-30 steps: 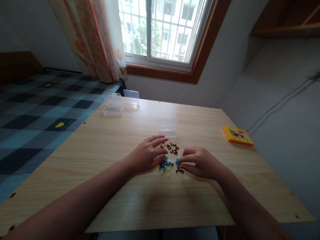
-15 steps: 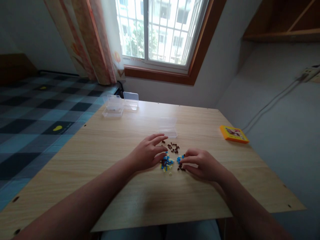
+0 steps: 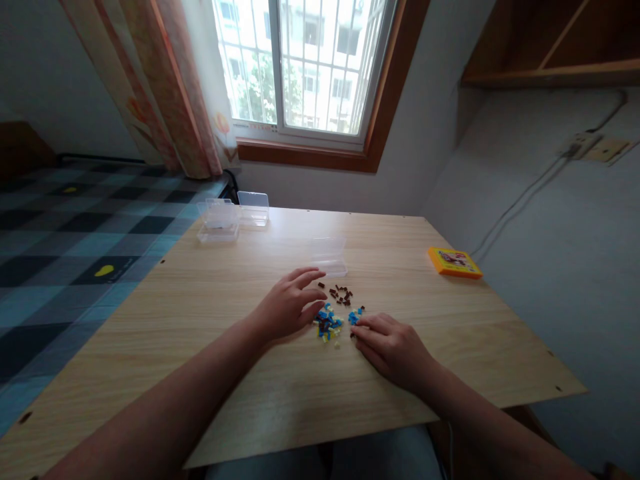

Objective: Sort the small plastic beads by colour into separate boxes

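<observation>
My left hand hovers with its fingers spread, holding nothing. It is just left of a mixed pile of small blue, yellow and brown toy bricks. To the right, my right hand is low over the table, its fingers pressed together and their tips beside a small blue cluster. A dark brown piece peeks out at those fingertips; whatever is under or between them is hidden. Loose brown bricks lie scattered beyond both hands.
An open clear plastic box stands behind the bricks. More clear boxes are at the table's far left corner. A yellow-orange flat box lies near the right edge of the wooden table. A checked bed is at left.
My right hand has lowered, and its fingers have come together over the brown pieces that showed beside it. My left hand stays spread beside the pile. The whole view has shifted slightly.
</observation>
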Tool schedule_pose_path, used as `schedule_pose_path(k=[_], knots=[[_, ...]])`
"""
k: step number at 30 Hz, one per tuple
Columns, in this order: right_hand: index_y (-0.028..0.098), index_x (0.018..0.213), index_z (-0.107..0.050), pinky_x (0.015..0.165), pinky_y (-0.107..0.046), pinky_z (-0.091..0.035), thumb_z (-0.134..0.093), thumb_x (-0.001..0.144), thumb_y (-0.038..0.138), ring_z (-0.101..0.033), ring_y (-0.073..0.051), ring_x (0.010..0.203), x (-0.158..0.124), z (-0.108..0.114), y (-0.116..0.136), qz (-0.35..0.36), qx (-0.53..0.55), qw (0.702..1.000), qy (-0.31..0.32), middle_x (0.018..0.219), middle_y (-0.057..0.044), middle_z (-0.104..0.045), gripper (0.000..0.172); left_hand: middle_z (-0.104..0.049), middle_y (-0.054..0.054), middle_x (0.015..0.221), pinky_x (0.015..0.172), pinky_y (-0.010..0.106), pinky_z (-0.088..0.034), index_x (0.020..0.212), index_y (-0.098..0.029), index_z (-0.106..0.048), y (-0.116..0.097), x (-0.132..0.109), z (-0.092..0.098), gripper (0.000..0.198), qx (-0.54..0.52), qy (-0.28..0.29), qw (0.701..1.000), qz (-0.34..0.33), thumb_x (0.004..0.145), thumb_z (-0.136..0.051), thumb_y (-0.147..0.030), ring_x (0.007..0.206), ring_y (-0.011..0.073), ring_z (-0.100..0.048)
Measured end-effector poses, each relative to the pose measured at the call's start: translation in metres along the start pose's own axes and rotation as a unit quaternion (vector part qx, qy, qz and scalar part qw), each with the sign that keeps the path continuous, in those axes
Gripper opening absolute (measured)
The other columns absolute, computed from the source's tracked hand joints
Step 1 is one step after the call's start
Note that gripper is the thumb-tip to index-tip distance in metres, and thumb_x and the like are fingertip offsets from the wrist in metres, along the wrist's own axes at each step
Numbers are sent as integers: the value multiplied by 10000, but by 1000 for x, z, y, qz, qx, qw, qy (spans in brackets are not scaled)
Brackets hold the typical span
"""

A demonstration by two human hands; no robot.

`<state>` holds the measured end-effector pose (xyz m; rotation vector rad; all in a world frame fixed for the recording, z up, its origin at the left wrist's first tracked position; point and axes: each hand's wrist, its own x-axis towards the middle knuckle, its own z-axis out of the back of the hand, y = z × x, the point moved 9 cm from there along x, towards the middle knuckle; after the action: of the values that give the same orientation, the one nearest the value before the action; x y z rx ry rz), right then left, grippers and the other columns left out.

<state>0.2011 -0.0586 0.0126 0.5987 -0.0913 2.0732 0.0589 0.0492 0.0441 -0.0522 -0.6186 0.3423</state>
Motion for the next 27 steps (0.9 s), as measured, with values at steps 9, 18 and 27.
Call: schedule_pose_path(k=[9,18,27], knots=[[208,1102,-733,851,-362,-561,-556,1018,251,-664,-219,951,3,-1,0,17,-9,1000,3,1055,-75,-742,201,-671,107,1290,1040,502,-527,909,-217,-768,0,2,0,177,-3,7,1000,0,965,-602,-241,1242,294,-585],[233,1080,-729,820,-335,-534,-603,992,277,-658,-208,940,0,0,-1,20,5,1000,-19,1075,-74,-723,160,-669,103,1297,1044,505,-522,915,-220,-769,1,1,1,184,-9,6,1000,4,973,-597,-249,1250,292,-582],[226,1000,-734,819,-337,-546,-553,1019,259,-650,-199,907,-3,-2,-10,26,12,1000,8,995,-67,-723,185,-670,106,1294,1038,503,-526,915,-218,-768,1,1,1,192,-15,11,1000,5,976,-588,-250,1246,295,-587]])
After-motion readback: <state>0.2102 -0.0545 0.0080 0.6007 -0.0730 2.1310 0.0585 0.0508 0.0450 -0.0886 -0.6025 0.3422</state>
